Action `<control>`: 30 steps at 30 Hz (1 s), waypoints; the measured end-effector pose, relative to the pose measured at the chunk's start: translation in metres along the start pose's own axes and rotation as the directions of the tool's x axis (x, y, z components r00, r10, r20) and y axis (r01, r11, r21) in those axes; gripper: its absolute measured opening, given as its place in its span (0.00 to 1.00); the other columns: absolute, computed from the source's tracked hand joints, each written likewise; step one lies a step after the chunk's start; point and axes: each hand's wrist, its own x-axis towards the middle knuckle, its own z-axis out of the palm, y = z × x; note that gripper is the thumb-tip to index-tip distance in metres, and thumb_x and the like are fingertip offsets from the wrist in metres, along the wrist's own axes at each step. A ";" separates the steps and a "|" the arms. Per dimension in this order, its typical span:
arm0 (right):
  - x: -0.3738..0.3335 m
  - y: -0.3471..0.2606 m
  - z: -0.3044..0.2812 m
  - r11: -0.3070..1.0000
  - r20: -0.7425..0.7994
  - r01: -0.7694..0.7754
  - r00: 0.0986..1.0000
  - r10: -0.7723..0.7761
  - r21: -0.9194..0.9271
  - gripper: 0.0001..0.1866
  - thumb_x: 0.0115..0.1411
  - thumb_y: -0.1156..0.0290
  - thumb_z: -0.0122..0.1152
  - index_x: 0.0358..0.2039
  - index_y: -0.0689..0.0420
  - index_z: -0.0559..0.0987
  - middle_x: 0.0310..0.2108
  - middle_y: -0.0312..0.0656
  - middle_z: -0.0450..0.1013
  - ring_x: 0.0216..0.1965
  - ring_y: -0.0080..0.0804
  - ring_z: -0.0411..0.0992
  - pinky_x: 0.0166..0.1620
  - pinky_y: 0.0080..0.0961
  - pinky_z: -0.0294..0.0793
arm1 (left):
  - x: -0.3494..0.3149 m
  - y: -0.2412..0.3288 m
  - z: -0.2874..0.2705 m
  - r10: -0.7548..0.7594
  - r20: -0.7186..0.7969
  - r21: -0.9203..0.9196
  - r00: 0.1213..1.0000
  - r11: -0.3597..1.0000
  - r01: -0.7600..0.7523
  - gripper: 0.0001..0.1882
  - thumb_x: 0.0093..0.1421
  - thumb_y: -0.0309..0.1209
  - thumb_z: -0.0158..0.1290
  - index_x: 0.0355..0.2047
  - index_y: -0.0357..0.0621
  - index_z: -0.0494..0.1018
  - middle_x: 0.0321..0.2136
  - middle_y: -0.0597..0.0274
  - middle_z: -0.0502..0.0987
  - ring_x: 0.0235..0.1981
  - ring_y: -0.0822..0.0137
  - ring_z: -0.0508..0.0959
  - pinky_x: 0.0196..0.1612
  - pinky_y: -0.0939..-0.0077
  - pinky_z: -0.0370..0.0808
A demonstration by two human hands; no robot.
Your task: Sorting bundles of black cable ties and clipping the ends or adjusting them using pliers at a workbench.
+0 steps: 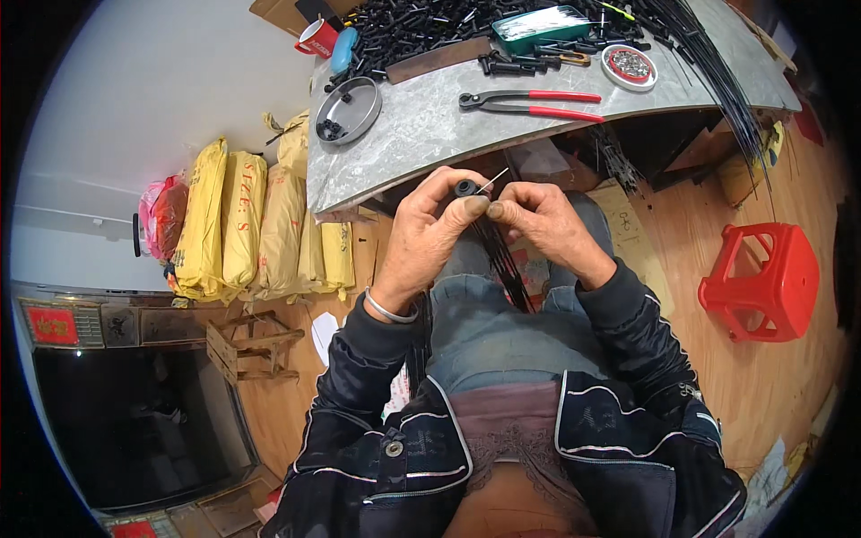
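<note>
A grey table (417,148) is bearing red-handled pincers (538,94); left of them a round tray (360,106) is sitting, right of them a white dish (632,87), beyond them a green box (538,42) and heaped black parts (404,34).

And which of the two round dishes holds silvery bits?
The white-and-red dish, right of the pliers; the grey dish, left of them, holds black pieces instead.
</note>
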 end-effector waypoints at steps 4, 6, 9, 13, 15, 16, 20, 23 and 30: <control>-0.004 -0.004 -0.003 1.000 0.044 -0.004 0.999 0.003 0.011 0.15 0.62 0.61 0.60 0.25 0.59 0.74 0.21 0.27 0.65 0.23 0.13 0.62 0.27 0.13 0.65 | 0.004 0.000 -0.001 0.008 0.151 -0.062 0.989 0.998 0.001 0.16 0.62 0.40 0.55 0.40 0.39 0.74 0.36 0.68 0.72 0.39 0.76 0.69 0.43 0.82 0.66; -0.005 -0.005 -0.002 1.000 0.056 -0.002 0.998 0.000 0.027 0.14 0.61 0.62 0.60 0.25 0.59 0.74 0.19 0.28 0.66 0.22 0.14 0.62 0.25 0.15 0.64 | 0.006 -0.001 -0.004 0.037 0.187 -0.070 0.982 0.997 -0.024 0.16 0.62 0.40 0.55 0.39 0.39 0.73 0.36 0.67 0.71 0.39 0.75 0.69 0.44 0.81 0.66; -0.006 -0.006 -0.004 0.999 0.081 -0.001 0.997 -0.002 0.038 0.14 0.61 0.63 0.60 0.24 0.60 0.75 0.18 0.29 0.66 0.20 0.15 0.64 0.23 0.17 0.63 | 0.005 -0.005 -0.004 0.057 0.214 -0.087 0.975 0.995 -0.039 0.15 0.62 0.40 0.54 0.37 0.40 0.72 0.37 0.66 0.70 0.40 0.74 0.68 0.45 0.80 0.65; -0.004 -0.004 -0.003 0.998 0.105 0.006 0.994 -0.012 0.057 0.13 0.61 0.65 0.59 0.25 0.61 0.76 0.18 0.29 0.68 0.21 0.16 0.65 0.24 0.17 0.65 | 0.001 -0.012 0.003 0.067 0.135 -0.157 0.989 0.987 -0.045 0.14 0.62 0.39 0.55 0.34 0.40 0.72 0.35 0.68 0.70 0.38 0.75 0.70 0.44 0.81 0.67; -0.005 -0.009 -0.004 0.998 0.101 -0.040 0.994 0.034 0.052 0.12 0.61 0.66 0.59 0.26 0.61 0.76 0.20 0.30 0.69 0.23 0.15 0.66 0.26 0.16 0.66 | 0.001 -0.018 0.011 0.102 0.069 -0.274 0.992 0.958 -0.080 0.15 0.62 0.42 0.54 0.34 0.41 0.71 0.33 0.67 0.70 0.37 0.74 0.71 0.43 0.81 0.68; -0.007 -0.013 -0.005 0.995 0.091 -0.087 0.993 0.082 0.051 0.10 0.61 0.68 0.59 0.27 0.62 0.75 0.21 0.31 0.70 0.25 0.15 0.66 0.28 0.16 0.67 | 0.001 -0.019 0.014 0.129 0.007 -0.385 0.992 0.915 -0.116 0.17 0.63 0.44 0.52 0.35 0.41 0.70 0.31 0.67 0.70 0.35 0.74 0.71 0.43 0.81 0.68; -0.014 -0.031 -0.011 0.977 -0.126 0.065 0.988 -0.092 -0.205 0.05 0.54 0.77 0.62 0.30 0.63 0.76 0.25 0.34 0.72 0.27 0.20 0.71 0.32 0.17 0.70 | 0.001 -0.022 0.011 0.021 -0.029 -0.529 0.999 0.848 -0.033 0.24 0.65 0.53 0.42 0.35 0.42 0.64 0.25 0.62 0.67 0.25 0.68 0.70 0.33 0.74 0.69; -0.009 -0.049 0.011 0.840 -0.235 0.376 0.841 -0.487 -0.391 0.06 0.51 0.78 0.63 0.31 0.62 0.77 0.30 0.36 0.73 0.32 0.22 0.71 0.35 0.19 0.71 | 0.000 -0.027 0.017 0.023 -0.071 -0.621 0.997 0.781 -0.063 0.26 0.65 0.56 0.38 0.35 0.41 0.64 0.21 0.66 0.66 0.23 0.74 0.66 0.29 0.81 0.66; 0.010 -0.047 0.023 0.483 0.002 0.498 0.698 -0.716 -0.720 0.09 0.47 0.79 0.64 0.31 0.60 0.78 0.33 0.42 0.74 0.35 0.39 0.72 0.39 0.30 0.72 | -0.005 -0.027 0.032 -0.071 -0.255 -0.436 0.964 0.899 -0.049 0.29 0.67 0.58 0.31 0.30 0.46 0.65 0.18 0.74 0.61 0.20 0.83 0.59 0.22 0.88 0.57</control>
